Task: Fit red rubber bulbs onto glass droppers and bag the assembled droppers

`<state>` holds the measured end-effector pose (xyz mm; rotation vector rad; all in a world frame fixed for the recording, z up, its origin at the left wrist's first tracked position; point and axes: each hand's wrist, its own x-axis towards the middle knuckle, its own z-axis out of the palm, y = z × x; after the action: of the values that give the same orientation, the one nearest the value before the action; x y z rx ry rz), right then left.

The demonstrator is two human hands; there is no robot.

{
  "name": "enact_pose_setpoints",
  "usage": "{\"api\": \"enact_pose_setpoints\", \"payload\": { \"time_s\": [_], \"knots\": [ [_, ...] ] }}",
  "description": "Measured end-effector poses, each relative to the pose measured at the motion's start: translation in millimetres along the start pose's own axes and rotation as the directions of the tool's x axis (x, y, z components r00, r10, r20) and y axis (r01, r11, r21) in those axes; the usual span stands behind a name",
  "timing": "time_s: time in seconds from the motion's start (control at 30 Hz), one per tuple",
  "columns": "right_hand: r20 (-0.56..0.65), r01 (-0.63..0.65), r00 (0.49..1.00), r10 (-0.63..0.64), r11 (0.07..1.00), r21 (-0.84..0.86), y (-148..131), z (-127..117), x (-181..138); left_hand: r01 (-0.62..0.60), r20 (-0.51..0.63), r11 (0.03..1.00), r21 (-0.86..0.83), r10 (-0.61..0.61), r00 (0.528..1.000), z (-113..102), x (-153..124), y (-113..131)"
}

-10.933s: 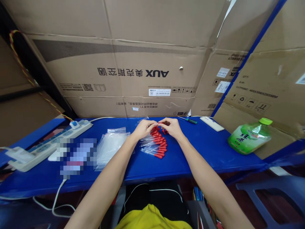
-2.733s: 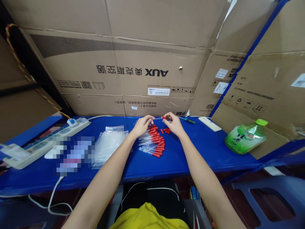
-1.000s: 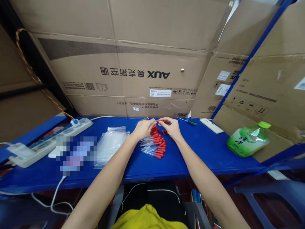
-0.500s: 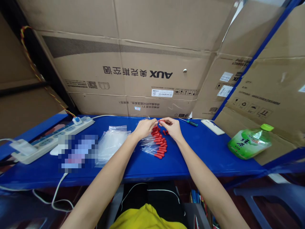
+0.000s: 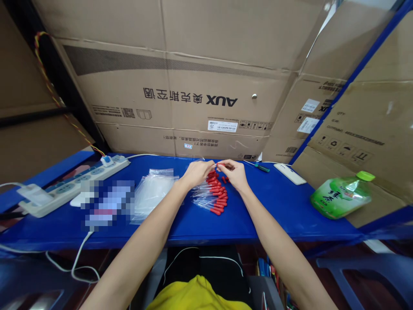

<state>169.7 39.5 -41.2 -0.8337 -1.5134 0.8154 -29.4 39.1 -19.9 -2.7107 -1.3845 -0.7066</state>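
Several glass droppers with red rubber bulbs [image 5: 215, 189] lie fanned out on the blue table, clear tubes to the left and bulbs to the right. Behind this pile my left hand [image 5: 197, 172] is closed, its fingertips pinching what seems to be a dropper's clear tube, mostly hidden. Facing it, my right hand [image 5: 235, 172] pinches a red rubber bulb [image 5: 220, 164] between thumb and fingers. The fingertips of both hands nearly meet. A few loose red bulbs [image 5: 225, 179] rest under my right hand.
Clear plastic bags [image 5: 153, 193] are stacked left of my left forearm. A power strip [image 5: 77, 183] and a blurred phone [image 5: 109, 204] lie further left. On the right are a screwdriver [image 5: 260, 167], a white device [image 5: 289, 173] and a green bottle [image 5: 338, 196]. Cardboard [image 5: 193, 77] walls the back.
The view has shifted slightly. Both hands stay together behind the dropper pile, still pinching at the same spot, with only small finger movement.
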Motion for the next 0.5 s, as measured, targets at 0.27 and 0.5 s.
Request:
{"api": "enact_pose_setpoints", "payload": {
  "time_s": [0.27, 0.5],
  "knots": [
    [0.027, 0.003, 1.0, -0.003, 1.0, 0.0, -1, -2, 2, -0.046, -0.088, 0.996, -0.076, 0.04, 0.995, -1, -1, -2],
    [0.056, -0.055, 0.997, 0.053, 0.998, 0.03, -1, -5, 5, -0.034, -0.043, 0.985, -0.17, 0.026, 0.999, -9, -3, -4]
  ]
}}
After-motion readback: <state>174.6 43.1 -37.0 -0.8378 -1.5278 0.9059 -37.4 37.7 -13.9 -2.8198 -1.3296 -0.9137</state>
